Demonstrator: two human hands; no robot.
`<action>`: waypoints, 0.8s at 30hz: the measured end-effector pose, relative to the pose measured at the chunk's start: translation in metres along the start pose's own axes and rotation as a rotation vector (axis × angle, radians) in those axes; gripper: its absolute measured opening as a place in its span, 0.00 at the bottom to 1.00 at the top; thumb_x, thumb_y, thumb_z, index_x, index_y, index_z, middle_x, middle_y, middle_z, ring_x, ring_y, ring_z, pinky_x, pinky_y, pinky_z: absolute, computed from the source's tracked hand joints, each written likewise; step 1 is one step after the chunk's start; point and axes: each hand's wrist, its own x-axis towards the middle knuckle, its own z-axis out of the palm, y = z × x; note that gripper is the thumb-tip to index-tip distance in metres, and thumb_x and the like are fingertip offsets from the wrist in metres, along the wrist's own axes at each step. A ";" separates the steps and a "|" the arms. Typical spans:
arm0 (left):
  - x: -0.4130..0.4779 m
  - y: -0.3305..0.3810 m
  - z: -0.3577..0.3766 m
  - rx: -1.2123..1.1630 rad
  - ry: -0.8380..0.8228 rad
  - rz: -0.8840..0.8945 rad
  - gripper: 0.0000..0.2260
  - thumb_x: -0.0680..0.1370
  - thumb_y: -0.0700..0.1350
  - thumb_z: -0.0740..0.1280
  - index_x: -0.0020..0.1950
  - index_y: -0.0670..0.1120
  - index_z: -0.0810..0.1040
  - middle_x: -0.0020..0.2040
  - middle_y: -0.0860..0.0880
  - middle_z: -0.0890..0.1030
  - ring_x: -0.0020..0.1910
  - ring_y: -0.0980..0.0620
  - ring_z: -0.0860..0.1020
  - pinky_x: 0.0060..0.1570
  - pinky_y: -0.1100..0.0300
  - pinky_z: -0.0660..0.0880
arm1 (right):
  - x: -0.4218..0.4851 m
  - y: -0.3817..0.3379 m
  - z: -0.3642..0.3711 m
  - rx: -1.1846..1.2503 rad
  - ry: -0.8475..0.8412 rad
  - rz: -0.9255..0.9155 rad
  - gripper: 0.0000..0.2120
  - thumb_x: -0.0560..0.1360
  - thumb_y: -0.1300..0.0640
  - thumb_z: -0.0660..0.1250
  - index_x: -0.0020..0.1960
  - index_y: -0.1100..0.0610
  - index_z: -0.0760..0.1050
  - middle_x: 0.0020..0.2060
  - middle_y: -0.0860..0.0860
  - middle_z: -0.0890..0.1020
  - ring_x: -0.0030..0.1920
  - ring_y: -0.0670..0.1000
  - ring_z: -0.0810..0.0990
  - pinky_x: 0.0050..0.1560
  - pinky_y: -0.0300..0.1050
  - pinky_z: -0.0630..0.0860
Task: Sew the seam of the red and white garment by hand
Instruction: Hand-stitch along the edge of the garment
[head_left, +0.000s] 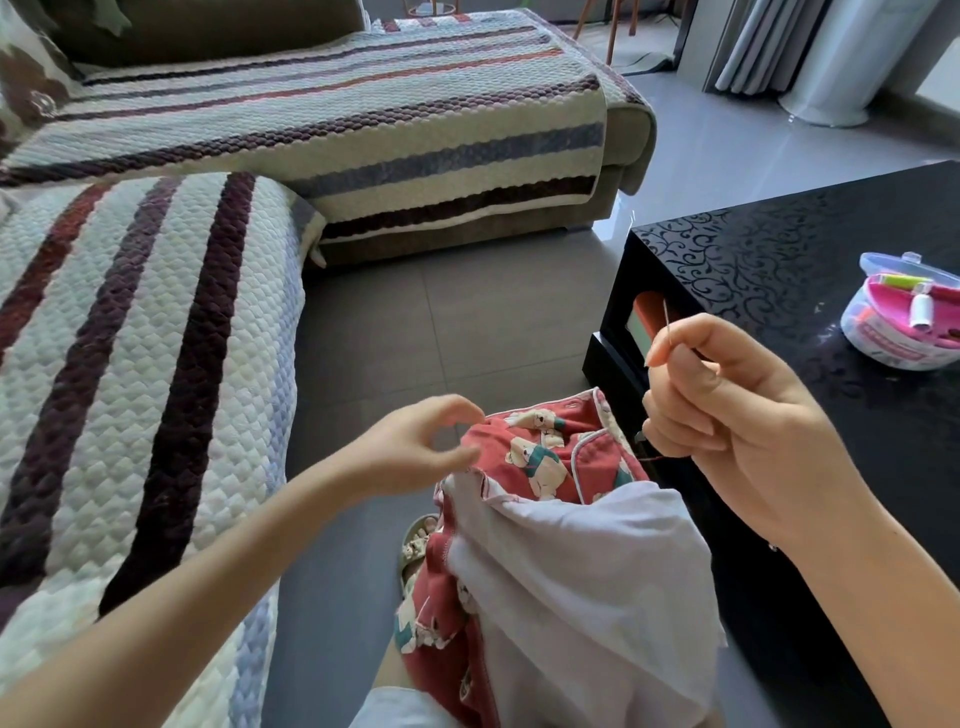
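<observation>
The red garment (550, 457) with bear prints and a white lining lies bunched on my lap. My left hand (415, 447) pinches its red edge between thumb and fingertips. Up and to the right, my right hand (727, 415) pinches a thin needle (668, 325) that points upward. A dark red thread (655, 458) runs from below that hand towards the fabric.
A black patterned coffee table (779, 270) stands at the right, carrying an open round sewing kit (904, 322) with thread spools. A sofa with a striped quilted cover (156, 338) fills the left and back. Grey tiled floor (441, 322) lies between. A sandalled foot (418, 540) shows below the garment.
</observation>
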 end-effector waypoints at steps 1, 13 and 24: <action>0.003 -0.006 0.004 0.058 -0.059 -0.001 0.14 0.76 0.50 0.69 0.61 0.49 0.76 0.59 0.55 0.78 0.60 0.58 0.75 0.62 0.61 0.71 | -0.001 0.002 0.001 0.000 0.000 0.012 0.13 0.70 0.48 0.72 0.43 0.58 0.76 0.25 0.47 0.63 0.25 0.46 0.59 0.27 0.37 0.59; 0.017 -0.028 0.012 0.039 0.150 -0.223 0.22 0.66 0.64 0.58 0.47 0.50 0.79 0.54 0.48 0.78 0.56 0.49 0.76 0.58 0.53 0.71 | -0.003 0.014 0.009 -0.023 0.017 0.105 0.12 0.70 0.49 0.70 0.43 0.59 0.76 0.25 0.49 0.61 0.26 0.46 0.58 0.27 0.35 0.62; 0.026 -0.017 0.015 0.035 0.085 -0.330 0.20 0.62 0.64 0.68 0.27 0.46 0.78 0.25 0.51 0.65 0.26 0.53 0.64 0.30 0.60 0.61 | 0.001 0.019 0.012 -0.044 -0.001 0.113 0.15 0.69 0.46 0.73 0.43 0.57 0.77 0.25 0.47 0.63 0.26 0.45 0.60 0.28 0.34 0.62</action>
